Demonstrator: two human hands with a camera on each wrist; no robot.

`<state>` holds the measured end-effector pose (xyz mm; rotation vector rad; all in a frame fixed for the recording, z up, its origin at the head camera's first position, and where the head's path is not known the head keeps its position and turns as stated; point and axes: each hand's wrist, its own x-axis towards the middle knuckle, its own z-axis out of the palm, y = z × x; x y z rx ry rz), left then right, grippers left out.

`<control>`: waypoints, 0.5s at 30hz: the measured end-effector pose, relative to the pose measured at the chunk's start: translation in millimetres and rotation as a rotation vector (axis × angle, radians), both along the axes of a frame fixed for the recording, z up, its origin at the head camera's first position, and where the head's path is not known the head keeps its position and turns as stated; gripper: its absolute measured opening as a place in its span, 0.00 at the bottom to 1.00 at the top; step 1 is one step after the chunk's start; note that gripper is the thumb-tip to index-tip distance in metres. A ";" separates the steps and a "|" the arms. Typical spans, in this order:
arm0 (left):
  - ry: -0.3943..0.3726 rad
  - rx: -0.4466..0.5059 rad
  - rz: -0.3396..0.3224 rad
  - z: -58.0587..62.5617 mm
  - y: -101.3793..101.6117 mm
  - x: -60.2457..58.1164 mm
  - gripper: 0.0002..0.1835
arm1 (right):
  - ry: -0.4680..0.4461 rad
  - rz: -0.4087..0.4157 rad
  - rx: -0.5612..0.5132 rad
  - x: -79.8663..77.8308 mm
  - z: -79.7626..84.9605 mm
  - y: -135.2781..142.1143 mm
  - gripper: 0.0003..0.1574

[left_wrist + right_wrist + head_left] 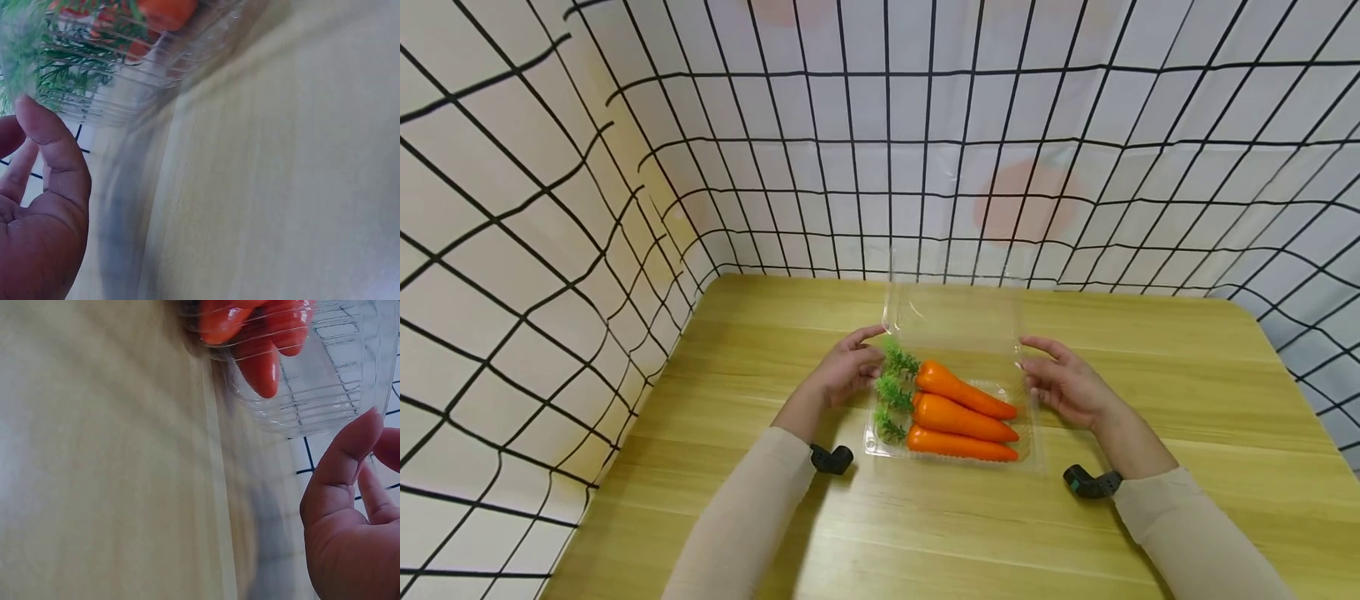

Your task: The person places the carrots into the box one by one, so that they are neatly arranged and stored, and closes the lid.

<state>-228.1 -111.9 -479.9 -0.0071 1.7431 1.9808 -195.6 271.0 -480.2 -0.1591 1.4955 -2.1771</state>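
A clear plastic clamshell box (874,448) lies on the table with its transparent lid (955,312) raised at the back. Inside are three orange carrots (966,417), side by side, their green leafy tops (891,392) to the left and tips to the right. My left hand (848,367) is at the box's left side, thumb and forefinger holding its edge. On the opposite side my right hand (1069,387) grips the right edge in the same way. Each wrist view shows a thumb (53,140) against the clear plastic; the other fingertips are partly hidden.
The wooden table (925,533) has a black wire mesh (910,192) along its back and sides, with pale printed cloth behind it. Black wrist cameras (832,459) are strapped on both forearms.
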 end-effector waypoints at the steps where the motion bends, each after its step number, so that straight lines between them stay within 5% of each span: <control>1: 0.005 0.002 0.005 0.2 -0.3 -0.4 0.30 | 0.004 -0.003 0.001 -0.6 0.5 -0.8 0.23; 15: 0.052 0.033 0.096 -4.9 2.7 -7.6 0.26 | 0.011 -0.104 -0.039 -11.7 -0.7 -9.9 0.22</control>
